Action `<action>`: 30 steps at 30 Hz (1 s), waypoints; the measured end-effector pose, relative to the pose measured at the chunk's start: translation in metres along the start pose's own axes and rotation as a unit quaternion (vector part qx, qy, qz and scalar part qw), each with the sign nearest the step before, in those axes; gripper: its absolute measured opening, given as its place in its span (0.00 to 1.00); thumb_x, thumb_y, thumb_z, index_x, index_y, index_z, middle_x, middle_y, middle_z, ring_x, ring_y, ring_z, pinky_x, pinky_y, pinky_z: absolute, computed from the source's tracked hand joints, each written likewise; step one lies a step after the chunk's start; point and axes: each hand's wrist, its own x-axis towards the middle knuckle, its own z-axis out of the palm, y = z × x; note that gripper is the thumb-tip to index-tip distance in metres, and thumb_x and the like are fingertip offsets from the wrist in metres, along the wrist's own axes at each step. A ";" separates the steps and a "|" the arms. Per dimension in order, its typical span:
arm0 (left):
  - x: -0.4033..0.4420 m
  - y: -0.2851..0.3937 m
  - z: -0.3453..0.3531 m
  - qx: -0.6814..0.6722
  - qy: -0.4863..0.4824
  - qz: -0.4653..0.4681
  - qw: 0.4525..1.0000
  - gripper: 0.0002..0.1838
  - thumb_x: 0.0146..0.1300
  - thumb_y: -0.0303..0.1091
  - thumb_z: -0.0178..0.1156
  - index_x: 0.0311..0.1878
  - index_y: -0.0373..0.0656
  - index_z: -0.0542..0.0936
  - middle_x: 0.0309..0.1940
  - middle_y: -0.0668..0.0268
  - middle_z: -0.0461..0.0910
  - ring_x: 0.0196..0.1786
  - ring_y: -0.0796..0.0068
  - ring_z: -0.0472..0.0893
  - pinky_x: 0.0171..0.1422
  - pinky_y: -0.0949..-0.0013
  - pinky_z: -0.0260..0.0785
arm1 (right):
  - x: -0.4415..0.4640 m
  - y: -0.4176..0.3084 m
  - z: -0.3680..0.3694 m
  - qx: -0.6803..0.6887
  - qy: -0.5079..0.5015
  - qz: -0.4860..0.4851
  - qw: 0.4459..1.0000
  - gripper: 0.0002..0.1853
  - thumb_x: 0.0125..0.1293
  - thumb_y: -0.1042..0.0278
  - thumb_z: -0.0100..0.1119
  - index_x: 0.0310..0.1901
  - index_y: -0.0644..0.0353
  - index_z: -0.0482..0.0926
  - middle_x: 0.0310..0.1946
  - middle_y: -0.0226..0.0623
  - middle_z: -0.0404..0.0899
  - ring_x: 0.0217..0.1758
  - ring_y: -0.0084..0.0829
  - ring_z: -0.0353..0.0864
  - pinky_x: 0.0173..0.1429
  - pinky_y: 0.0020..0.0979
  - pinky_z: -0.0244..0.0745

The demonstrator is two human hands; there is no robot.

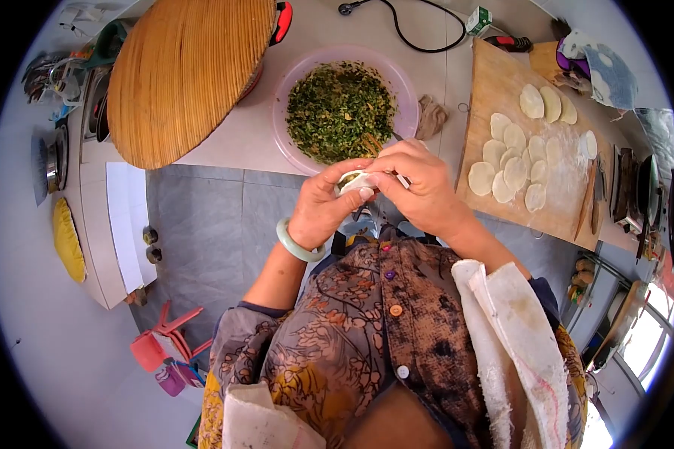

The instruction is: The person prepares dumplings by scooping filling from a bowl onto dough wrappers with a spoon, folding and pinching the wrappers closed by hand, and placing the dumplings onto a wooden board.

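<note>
Between my two hands is a dumpling (pixel 356 182), its pale wrapper folded partway round a green filling that still shows at the left. My left hand (pixel 326 196), with a bangle at the wrist, cups it from the left, fingers closed round it. Thumb and fingers of my right hand (pixel 413 179) pinch the wrapper's right edge. Just beyond them stands a pink bowl (pixel 280 112) of chopped green filling (pixel 341 108), with a utensil's handle (pixel 397 136) leaning out towards my right hand. Several round dough wrappers (pixel 514 172) lie on a floured wooden board (pixel 481 90) at the right.
A large round slatted lid (pixel 187 75) covers a pot with a red handle (pixel 282 22) at the left. A crumpled cloth (pixel 431 118) lies between bowl and board. A black cable (pixel 408 37) runs behind. A rolling pin (pixel 586 198) rests on the board's right side.
</note>
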 end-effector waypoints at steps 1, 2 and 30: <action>0.000 -0.001 0.000 0.004 0.000 0.003 1.000 0.21 0.64 0.23 0.62 0.61 0.37 0.74 0.49 0.62 0.81 0.48 0.73 0.81 0.56 0.67 0.77 | 0.000 0.000 0.001 0.001 0.002 -0.008 1.000 0.05 0.57 0.76 0.65 0.36 0.59 0.83 0.31 0.33 0.79 0.35 0.35 0.75 0.40 0.33 0.69; 0.000 -0.001 0.000 0.002 0.001 0.001 1.000 0.21 0.64 0.23 0.62 0.61 0.37 0.75 0.49 0.62 0.81 0.49 0.73 0.81 0.56 0.67 0.77 | 0.000 0.001 0.001 0.001 0.003 -0.016 1.000 0.04 0.57 0.75 0.65 0.36 0.59 0.83 0.30 0.33 0.79 0.35 0.36 0.75 0.40 0.34 0.69; 0.007 0.008 -0.003 -0.121 0.044 -0.032 0.991 0.22 0.66 0.23 0.60 0.63 0.34 0.71 0.51 0.56 0.81 0.48 0.71 0.83 0.55 0.70 0.78 | -0.007 0.015 -0.005 0.077 0.008 0.121 0.990 0.06 0.63 0.76 0.62 0.40 0.67 0.80 0.32 0.34 0.79 0.32 0.21 0.75 0.37 0.24 0.72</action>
